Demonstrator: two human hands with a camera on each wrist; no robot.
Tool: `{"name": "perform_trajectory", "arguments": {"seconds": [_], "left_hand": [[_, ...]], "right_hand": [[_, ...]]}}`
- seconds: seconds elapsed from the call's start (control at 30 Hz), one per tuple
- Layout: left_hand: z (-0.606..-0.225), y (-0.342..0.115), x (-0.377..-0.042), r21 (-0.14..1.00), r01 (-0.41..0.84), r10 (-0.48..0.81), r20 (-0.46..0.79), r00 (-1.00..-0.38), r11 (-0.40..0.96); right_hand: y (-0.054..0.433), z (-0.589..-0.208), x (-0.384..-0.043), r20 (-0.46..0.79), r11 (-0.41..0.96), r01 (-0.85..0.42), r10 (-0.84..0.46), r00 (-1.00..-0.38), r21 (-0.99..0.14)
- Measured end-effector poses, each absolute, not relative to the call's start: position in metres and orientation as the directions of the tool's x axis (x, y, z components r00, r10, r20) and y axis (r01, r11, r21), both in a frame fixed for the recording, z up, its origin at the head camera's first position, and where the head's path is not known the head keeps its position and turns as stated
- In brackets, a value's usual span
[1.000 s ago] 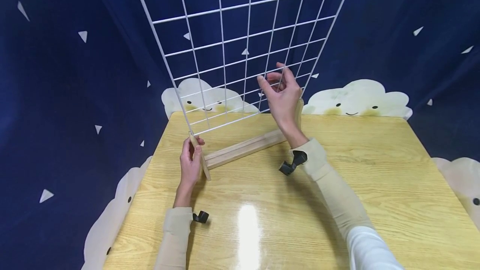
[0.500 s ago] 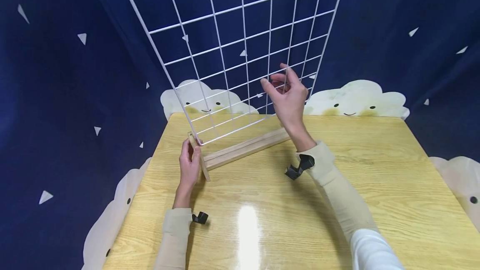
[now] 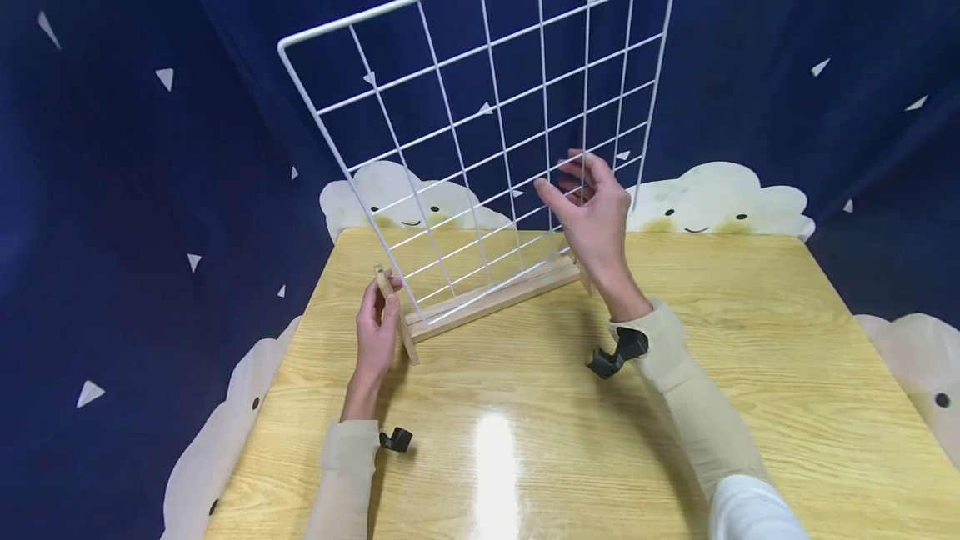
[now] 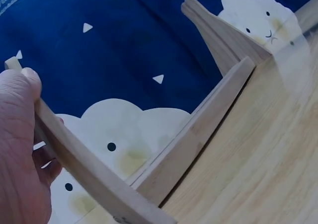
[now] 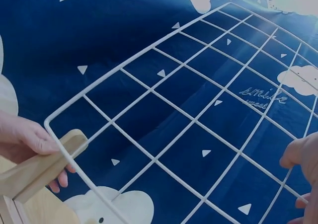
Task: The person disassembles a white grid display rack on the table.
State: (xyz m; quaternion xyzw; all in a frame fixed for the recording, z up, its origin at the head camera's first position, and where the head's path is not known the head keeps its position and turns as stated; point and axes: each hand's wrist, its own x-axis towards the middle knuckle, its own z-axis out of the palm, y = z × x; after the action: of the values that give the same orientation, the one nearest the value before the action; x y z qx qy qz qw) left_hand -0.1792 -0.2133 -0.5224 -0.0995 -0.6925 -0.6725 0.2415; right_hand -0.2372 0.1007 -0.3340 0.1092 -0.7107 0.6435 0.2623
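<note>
A white wire grid panel point(image 3: 458, 129) stands tilted over a wooden stand point(image 3: 495, 300) on the table. My right hand point(image 3: 596, 219) holds the panel toward its right side, thumb in front and fingers passing behind the wires. The panel's lower edge lies close over the grooved crossbar; whether it touches is unclear. My left hand point(image 3: 377, 330) grips the stand's left upright point(image 3: 396, 315) between thumb and fingers. The left wrist view shows the crossbar point(image 4: 198, 132) and far upright point(image 4: 223, 40), without the panel. From the right wrist, the panel's corner appears beside the left upright point(image 5: 44, 172).
The light wood table point(image 3: 600, 432) extends in front of the stand and to both sides. Behind it hangs a dark blue curtain point(image 3: 150, 190) with white triangles and clouds. Small black wrist cameras jut from both sleeves.
The grid panel has come down, its lower left corner moving from the left upright's top to the crossbar. My right hand has moved down and right with it; the left hand stays put.
</note>
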Motion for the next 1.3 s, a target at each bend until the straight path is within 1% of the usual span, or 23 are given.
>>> {"name": "perform_trajectory", "arguments": {"seconds": [0.17, 0.33, 0.53, 0.67, 0.8, 0.93, 1.07, 1.3], "left_hand": [[-0.519, -0.222, -0.175, 0.899, 0.43, -0.121, 0.437, -0.891, 0.079], [-0.516, -0.227, -0.171, 0.899, 0.429, -0.104, 0.437, -0.893, 0.09], [-0.517, -0.229, -0.166, 0.897, 0.436, -0.122, 0.441, -0.889, 0.07], [-0.517, -0.23, -0.159, 0.897, 0.437, -0.151, 0.443, -0.884, 0.073], [-0.517, -0.232, -0.153, 0.889, 0.453, -0.165, 0.459, -0.873, 0.072], [-0.517, -0.234, -0.147, 0.876, 0.476, -0.168, 0.482, -0.86, 0.076], [-0.516, -0.235, -0.138, 0.878, 0.473, -0.17, 0.478, -0.862, 0.07], [-0.514, -0.235, -0.119, 0.88, 0.471, -0.161, 0.475, -0.865, 0.062]], "right_hand": [[0.115, -0.337, -0.228, 0.506, 0.185, -0.479, 0.152, -0.849, -0.858], [0.129, -0.341, -0.22, 0.5, 0.212, -0.472, 0.106, -0.859, -0.856], [0.146, -0.35, -0.212, 0.477, 0.25, -0.449, 0.063, -0.876, -0.858], [0.157, -0.357, -0.205, 0.452, 0.319, -0.425, 0.011, -0.892, -0.847], [0.165, -0.362, -0.201, 0.447, 0.379, -0.421, -0.02, -0.894, -0.824], [0.172, -0.365, -0.197, 0.449, 0.4, -0.421, -0.026, -0.893, -0.814], [0.178, -0.366, -0.194, 0.443, 0.426, -0.412, -0.03, -0.896, -0.806], [0.189, -0.372, -0.191, 0.444, 0.41, -0.426, -0.058, -0.894, -0.806]]}}
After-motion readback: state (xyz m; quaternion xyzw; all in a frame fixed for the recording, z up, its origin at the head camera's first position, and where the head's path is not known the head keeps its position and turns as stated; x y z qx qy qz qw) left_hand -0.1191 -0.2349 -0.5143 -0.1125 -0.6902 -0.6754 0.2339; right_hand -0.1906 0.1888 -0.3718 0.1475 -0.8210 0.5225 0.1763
